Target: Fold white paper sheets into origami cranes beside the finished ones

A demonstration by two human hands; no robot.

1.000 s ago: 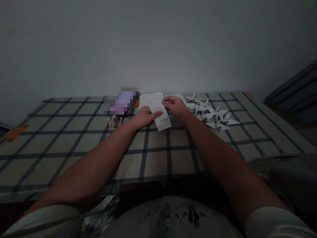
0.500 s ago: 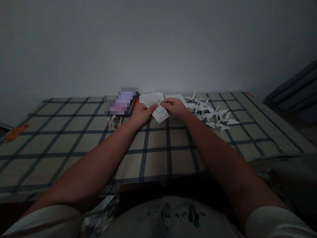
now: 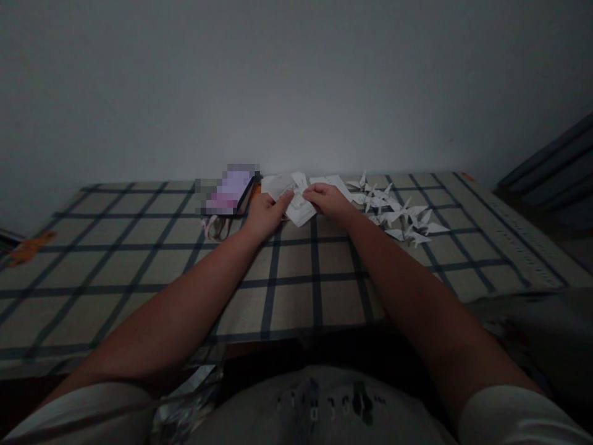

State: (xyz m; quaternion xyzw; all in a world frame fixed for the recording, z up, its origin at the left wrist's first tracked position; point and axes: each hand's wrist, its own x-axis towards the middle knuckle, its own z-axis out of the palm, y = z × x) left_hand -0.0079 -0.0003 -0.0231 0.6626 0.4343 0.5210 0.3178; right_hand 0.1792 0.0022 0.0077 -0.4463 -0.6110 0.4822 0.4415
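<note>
White paper sits at the far side of the checked table, slanting near-right; left hand and right hand flank it, fingertips pinched closed on its upper edge.

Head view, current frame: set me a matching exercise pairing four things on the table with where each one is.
Things:
1. printed paper
2. paper cranes
3. blurred purple object
4. orange scrap

Places:
A. far left edge of the checked cloth
B. pinched between the left hand and the right hand
C. scattered to the right of the right hand
D. near the wall, just left of the left hand

Pairs: 1-B, 2-C, 3-D, 4-A
</note>
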